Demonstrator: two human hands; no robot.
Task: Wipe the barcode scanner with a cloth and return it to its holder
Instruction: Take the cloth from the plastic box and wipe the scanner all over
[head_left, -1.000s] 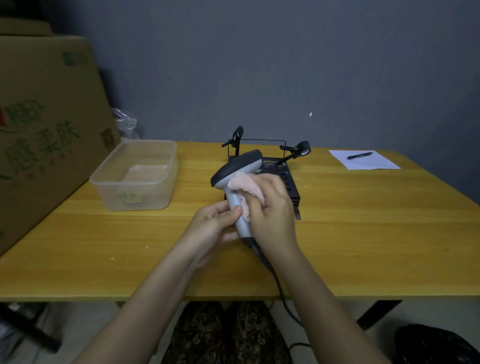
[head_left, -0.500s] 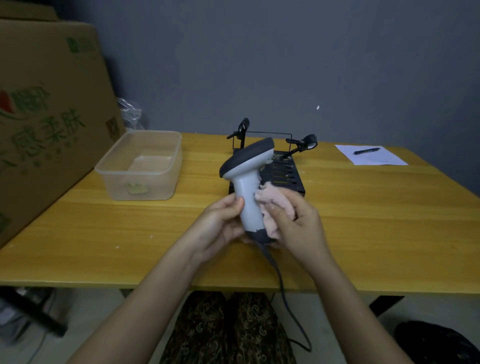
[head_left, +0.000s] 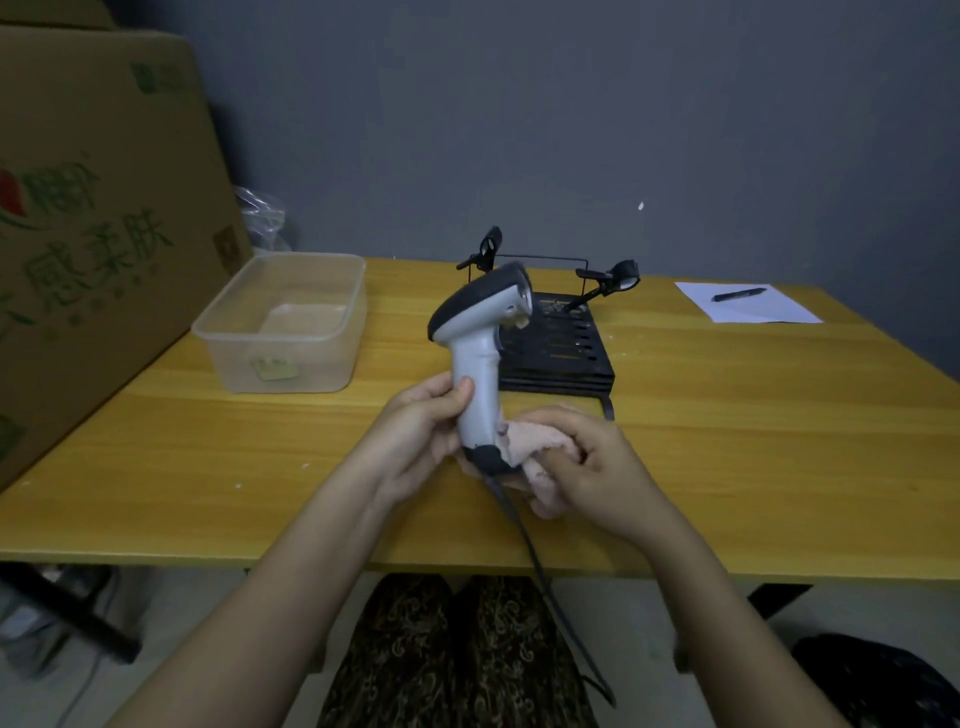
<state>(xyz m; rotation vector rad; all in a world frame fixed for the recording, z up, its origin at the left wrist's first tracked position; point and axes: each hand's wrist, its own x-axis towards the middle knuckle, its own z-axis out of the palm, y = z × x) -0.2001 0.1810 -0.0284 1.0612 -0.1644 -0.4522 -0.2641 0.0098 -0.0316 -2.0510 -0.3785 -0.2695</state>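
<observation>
Scanner (head_left: 480, 358) stands upright above the near middle of the yellow wooden table (head_left: 727, 441), its dark-topped head tipped toward the right and its pale grey handle pointing down. The left hand (head_left: 415, 431) grips the lower handle, thumb pressed on the front and fingers curled around the back. The right hand (head_left: 587, 467) is closed on a bunched pink cloth (head_left: 530, 452), which touches the handle's lower right side, just beside the dark end cap. A dark cable (head_left: 540, 571) drops from that cap over the table's near edge. Behind the scanner sits the black slotted holder (head_left: 561, 348), with two small clips on thin arms rising from its back. To the left rests a clear plastic tub (head_left: 285, 327), and beyond it a large cardboard box (head_left: 88, 218). At the far right lies a sheet of paper (head_left: 753, 306) with a pen (head_left: 737, 294) on it.
</observation>
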